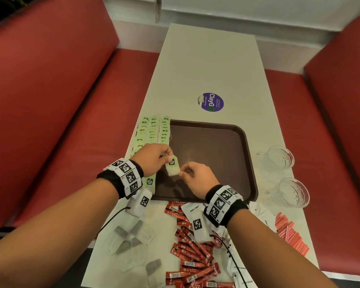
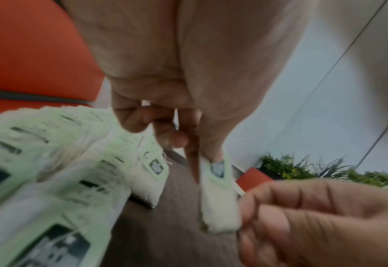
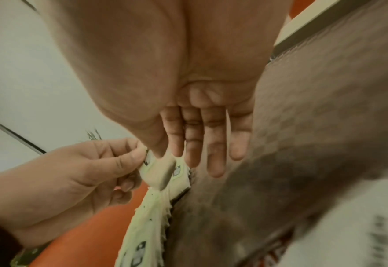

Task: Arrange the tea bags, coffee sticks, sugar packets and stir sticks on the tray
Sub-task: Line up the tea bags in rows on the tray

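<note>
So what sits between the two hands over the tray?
One tea bag, pinched at its tag end by the left hand and at its bottom by the right hand; clearest in the head view.

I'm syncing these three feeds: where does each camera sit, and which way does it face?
Head: worn on the head, looking down at the tray; both forearms show.
Left wrist: along the left hand toward the tea bag.
Right wrist: along the right hand toward that tea bag.
Shared: all three show both hands pinching the tea bag.

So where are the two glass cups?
In the head view the two glass cups stand on the white table, on the person's right, just beside the brown tray's right edge, one behind the other.
</note>
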